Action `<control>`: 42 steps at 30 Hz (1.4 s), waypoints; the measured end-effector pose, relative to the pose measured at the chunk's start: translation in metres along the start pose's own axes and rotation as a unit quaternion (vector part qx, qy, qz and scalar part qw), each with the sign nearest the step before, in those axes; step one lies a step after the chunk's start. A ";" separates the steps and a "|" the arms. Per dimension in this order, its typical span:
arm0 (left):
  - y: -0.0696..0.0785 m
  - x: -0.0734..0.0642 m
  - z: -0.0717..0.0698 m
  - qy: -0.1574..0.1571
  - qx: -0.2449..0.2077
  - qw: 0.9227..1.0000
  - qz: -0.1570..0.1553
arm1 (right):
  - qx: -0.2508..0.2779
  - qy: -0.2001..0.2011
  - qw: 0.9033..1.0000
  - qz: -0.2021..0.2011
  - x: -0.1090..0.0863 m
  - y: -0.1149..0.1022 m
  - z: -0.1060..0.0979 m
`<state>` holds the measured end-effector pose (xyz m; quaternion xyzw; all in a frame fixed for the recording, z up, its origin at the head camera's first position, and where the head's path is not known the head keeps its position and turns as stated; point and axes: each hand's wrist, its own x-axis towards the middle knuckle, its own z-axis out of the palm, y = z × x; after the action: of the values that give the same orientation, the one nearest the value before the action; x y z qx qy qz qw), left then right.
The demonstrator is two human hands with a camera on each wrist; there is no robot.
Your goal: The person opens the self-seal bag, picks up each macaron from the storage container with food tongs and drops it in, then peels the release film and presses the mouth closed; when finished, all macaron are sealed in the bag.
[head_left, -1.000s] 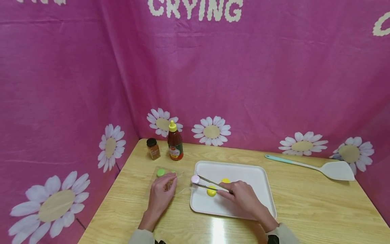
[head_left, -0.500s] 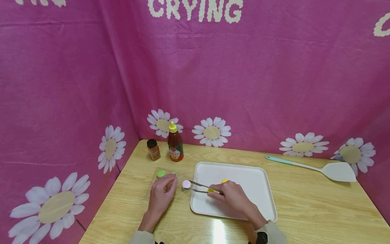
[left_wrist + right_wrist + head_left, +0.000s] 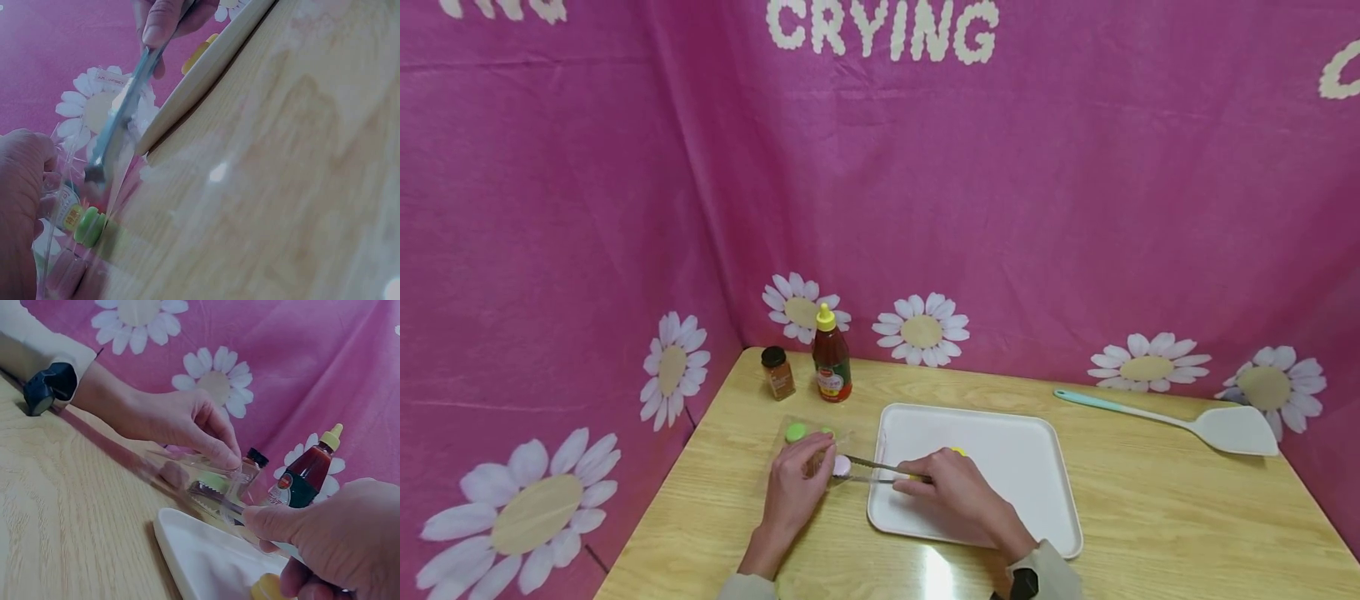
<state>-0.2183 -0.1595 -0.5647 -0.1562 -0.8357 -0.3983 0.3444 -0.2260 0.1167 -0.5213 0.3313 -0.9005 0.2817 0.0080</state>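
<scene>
My left hand (image 3: 797,483) pinches the upper edge of a clear plastic bag (image 3: 187,465) that lies on the table. Green macarons (image 3: 796,432) show inside it; in the left wrist view, a green macaron (image 3: 90,226) and a pinkish one (image 3: 65,273) lie low in the bag. My right hand (image 3: 951,487) grips metal tongs (image 3: 872,463), whose tips clasp a lilac macaron (image 3: 842,466) at the bag's mouth, right beside my left fingers. Under my right hand lies the white tray (image 3: 1015,450), with a yellow macaron (image 3: 269,587) partly hidden by that hand.
A sauce bottle with a yellow cap (image 3: 831,362) and a small black-lidded spice jar (image 3: 778,373) stand behind the bag. Far right, a white spatula with a mint handle (image 3: 1232,430) lies near the back edge. Pink flowered cloth (image 3: 1000,208) hangs behind and along the left.
My right hand has moved left with the tongs, carrying the lilac macaron from above the tray's left edge to the bag's mouth. My left hand stays at the bag.
</scene>
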 end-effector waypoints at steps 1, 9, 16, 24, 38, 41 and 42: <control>0.000 0.000 0.000 0.000 -0.001 1.000 0.000 | -0.001 0.000 1.000 -0.001 0.001 0.000 0.001; 0.001 0.003 0.003 -0.002 -0.007 1.000 0.004 | -0.010 -0.012 1.000 -0.008 0.010 -0.001 0.006; 0.002 0.003 0.005 -0.002 -0.007 1.000 0.014 | -0.018 -0.017 1.000 -0.003 0.011 -0.005 0.013; 0.003 0.005 0.004 -0.002 0.001 1.000 0.020 | -0.047 0.012 0.999 -0.007 0.011 -0.014 0.019; 0.002 -0.001 0.001 -0.014 -0.006 1.000 0.000 | 0.012 -0.010 1.000 0.024 0.009 -0.009 0.003; 0.001 -0.001 0.002 -0.010 -0.005 1.000 0.004 | 0.011 -0.011 0.999 0.032 0.009 -0.005 -0.002; 0.001 -0.001 0.002 -0.008 -0.003 1.000 0.005 | 0.011 -0.012 0.999 0.034 0.009 -0.004 -0.003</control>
<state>-0.2180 -0.1576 -0.5658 -0.1651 -0.8362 -0.3980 0.3391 -0.2306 0.1105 -0.5145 0.3040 -0.9079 0.2880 -0.0157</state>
